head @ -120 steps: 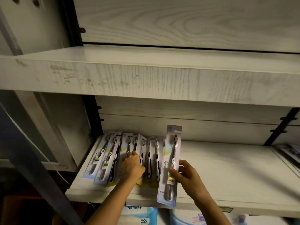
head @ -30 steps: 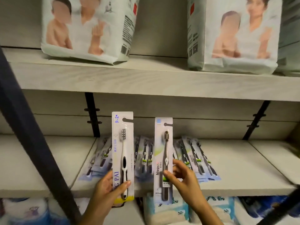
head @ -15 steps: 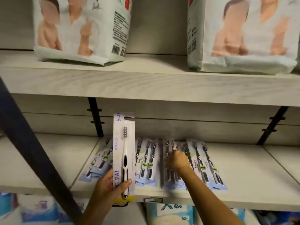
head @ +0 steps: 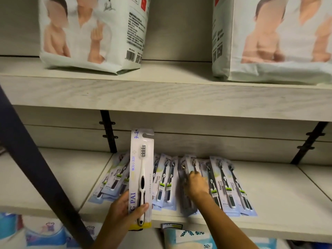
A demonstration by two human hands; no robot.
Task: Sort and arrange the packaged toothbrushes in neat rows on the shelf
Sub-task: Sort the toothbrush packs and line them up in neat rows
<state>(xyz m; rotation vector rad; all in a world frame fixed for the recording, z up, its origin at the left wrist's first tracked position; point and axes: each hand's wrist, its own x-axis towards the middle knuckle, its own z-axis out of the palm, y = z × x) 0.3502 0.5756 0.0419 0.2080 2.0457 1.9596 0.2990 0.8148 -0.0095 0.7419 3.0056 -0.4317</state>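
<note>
My left hand (head: 124, 211) grips a white-carded toothbrush pack (head: 141, 169) by its lower end and holds it upright in front of the shelf (head: 280, 193). Behind it, several blue-carded toothbrush packs (head: 163, 180) lie flat in a row running left to right. My right hand (head: 195, 184) reaches onto the shelf and lies on a dark toothbrush pack (head: 186, 200) in the middle of that row. Its fingers curl at the pack's upper part. More blue packs (head: 228, 184) lie to the right of that hand.
Two large white diaper bags (head: 91, 33) (head: 273, 38) stand on the upper shelf. A dark slanted post (head: 36, 168) crosses the left side. Black shelf brackets (head: 108, 133) sit on the back wall. Tissue packs (head: 186, 239) are stacked below. The shelf surface extends to the right.
One second ago my right hand held a dark toothbrush pack upright in the air. It has since laid that pack flat into the row. My left hand has kept its pack upright.
</note>
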